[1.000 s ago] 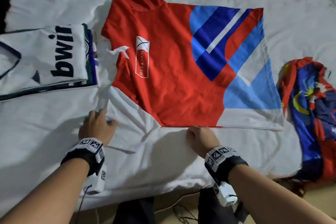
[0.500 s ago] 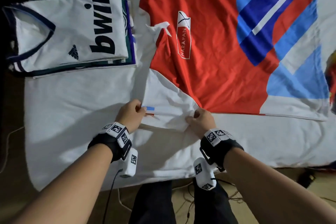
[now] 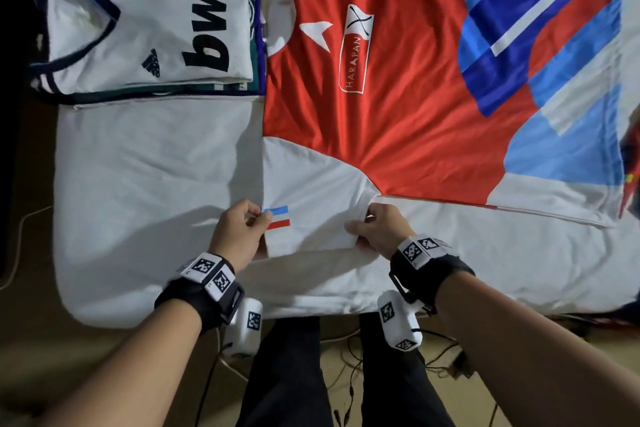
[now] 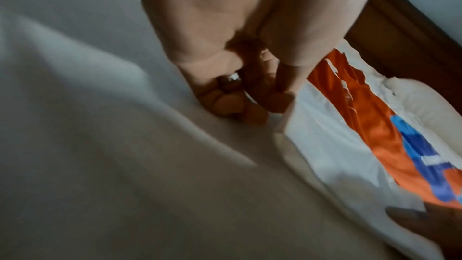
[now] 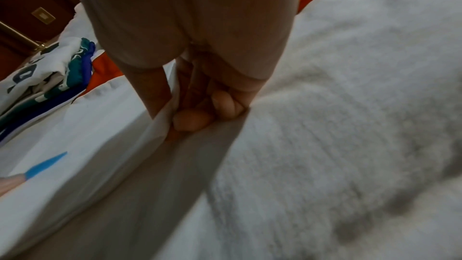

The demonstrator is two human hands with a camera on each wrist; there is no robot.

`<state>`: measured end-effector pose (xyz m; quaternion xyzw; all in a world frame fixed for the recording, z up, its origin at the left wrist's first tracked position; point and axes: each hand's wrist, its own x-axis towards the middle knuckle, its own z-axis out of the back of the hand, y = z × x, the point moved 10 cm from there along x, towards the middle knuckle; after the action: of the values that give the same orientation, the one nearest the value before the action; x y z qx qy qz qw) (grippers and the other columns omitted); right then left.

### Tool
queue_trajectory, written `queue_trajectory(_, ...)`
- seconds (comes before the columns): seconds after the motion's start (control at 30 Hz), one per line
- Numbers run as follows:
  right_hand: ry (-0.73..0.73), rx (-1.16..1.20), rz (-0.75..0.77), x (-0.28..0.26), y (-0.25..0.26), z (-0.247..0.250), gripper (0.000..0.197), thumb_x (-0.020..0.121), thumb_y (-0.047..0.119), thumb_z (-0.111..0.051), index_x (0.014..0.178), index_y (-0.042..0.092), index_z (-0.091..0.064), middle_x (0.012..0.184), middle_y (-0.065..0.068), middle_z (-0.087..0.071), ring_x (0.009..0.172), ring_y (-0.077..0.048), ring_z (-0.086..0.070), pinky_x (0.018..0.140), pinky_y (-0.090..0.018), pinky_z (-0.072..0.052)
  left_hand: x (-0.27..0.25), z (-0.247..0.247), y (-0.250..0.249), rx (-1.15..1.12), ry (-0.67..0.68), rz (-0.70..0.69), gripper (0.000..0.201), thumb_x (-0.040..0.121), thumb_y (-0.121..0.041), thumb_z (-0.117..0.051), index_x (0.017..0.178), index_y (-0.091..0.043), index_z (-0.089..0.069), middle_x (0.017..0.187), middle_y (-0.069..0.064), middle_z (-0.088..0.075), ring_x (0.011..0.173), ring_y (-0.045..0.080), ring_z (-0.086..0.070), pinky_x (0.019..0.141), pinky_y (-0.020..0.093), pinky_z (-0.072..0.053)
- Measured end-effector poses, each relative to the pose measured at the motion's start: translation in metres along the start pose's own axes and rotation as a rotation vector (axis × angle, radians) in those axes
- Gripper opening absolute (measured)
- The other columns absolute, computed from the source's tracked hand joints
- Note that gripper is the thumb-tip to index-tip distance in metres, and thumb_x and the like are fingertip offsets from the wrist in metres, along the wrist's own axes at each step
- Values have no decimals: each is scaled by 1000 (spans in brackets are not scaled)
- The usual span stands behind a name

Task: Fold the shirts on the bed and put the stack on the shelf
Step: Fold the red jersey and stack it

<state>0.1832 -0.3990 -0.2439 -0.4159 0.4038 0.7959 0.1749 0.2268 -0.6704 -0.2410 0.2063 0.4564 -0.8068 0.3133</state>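
A red shirt (image 3: 398,107) with blue and white panels lies flat on the white bed (image 3: 145,184), its white sleeve (image 3: 311,204) pointing toward me. My left hand (image 3: 239,229) pinches the sleeve's cuff by the blue and red stripes. My right hand (image 3: 377,230) pinches the sleeve near the armpit seam. The left wrist view shows the left hand (image 4: 252,104) curled at the sleeve's edge (image 4: 325,145). In the right wrist view the right hand (image 5: 190,114) grips a fold of white cloth (image 5: 100,129). A folded stack (image 3: 145,28) topped by a white jersey sits at the back left.
Another crumpled red and blue shirt (image 3: 630,184) shows at the bed's right edge. The near bed edge is just below my wrists, with my dark trouser legs (image 3: 287,374) and cables on the floor below. Dark wooden furniture (image 5: 30,11) stands beyond the stack.
Both hands have come together on the near sleeve and taken hold of it, the right moving left from the shirt's side edge. The sleeve is lifted and drawn slightly toward me.
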Motion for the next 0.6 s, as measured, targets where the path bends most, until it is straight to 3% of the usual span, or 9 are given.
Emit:
queue_trajectory(0.1, 12, -36, -10, -1, -5, -1, 16, 86, 14, -72, 74, 11, -61, 59, -8, -66, 44, -15, -60, 44, -21, -47, -2, -7, 7, 22, 49, 3, 15, 94, -21, -67, 85, -17, -56, 79, 1, -64, 60, 21, -53, 54, 28, -41)
queue_trajectory(0.17, 27, -3, -5, -2, -6, -1, 16, 86, 9, -69, 72, 8, -61, 58, -10, -66, 42, -13, -60, 46, -22, -47, -4, -7, 3, -6, 48, -1, 11, 95, -21, -65, 91, -14, -58, 87, 3, -66, 58, 19, -53, 48, 26, -44)
queue_trajectory(0.27, 46, -32, 17, -3, -8, 1, 14, 87, 6, -68, 74, 4, -61, 59, -11, -65, 39, -9, -57, 46, -20, -47, -7, -14, -2, -107, 119, 42, 17, 93, -24, -71, 99, -10, -64, 86, 4, -65, 49, 11, -53, 39, 21, -43)
queue_trajectory(0.33, 68, -90, 26, -1, -10, 0, 14, 87, 9, -71, 77, 4, -63, 59, -7, -66, 40, -8, -58, 44, -18, -47, -10, -26, 2, -38, 241, 65, 23, 88, -23, -77, 98, -4, -69, 78, 6, -66, 46, 5, -52, 44, 17, -41)
queue_trajectory(0.43, 100, -151, 39, 3, -8, -3, 18, 87, 10, -72, 73, 4, -63, 59, -8, -68, 45, -15, -60, 51, -26, -54, -5, -22, 15, 164, 264, 72, 31, 81, -29, -80, 90, 0, -72, 65, 10, -61, 56, 17, -50, 58, 39, -52)
queue_trajectory(0.5, 129, -285, 65, 6, -3, -5, 23, 86, 17, -73, 70, 5, -64, 58, -8, -69, 45, -16, -59, 56, -29, -54, -3, -18, 16, 247, 240, 81, 19, 81, -22, -78, 82, -4, -73, 68, 15, -68, 62, 26, -59, 70, 47, -57)
queue_trajectory(0.6, 195, -539, 111, 8, 8, -3, 31, 85, 30, -72, 61, 11, -65, 53, -1, -67, 36, -4, -53, 54, -21, -46, -8, -17, 5, 383, 260, 96, 21, 78, -22, -79, 67, -8, -68, 69, 12, -71, 73, 31, -70, 68, 38, -56)
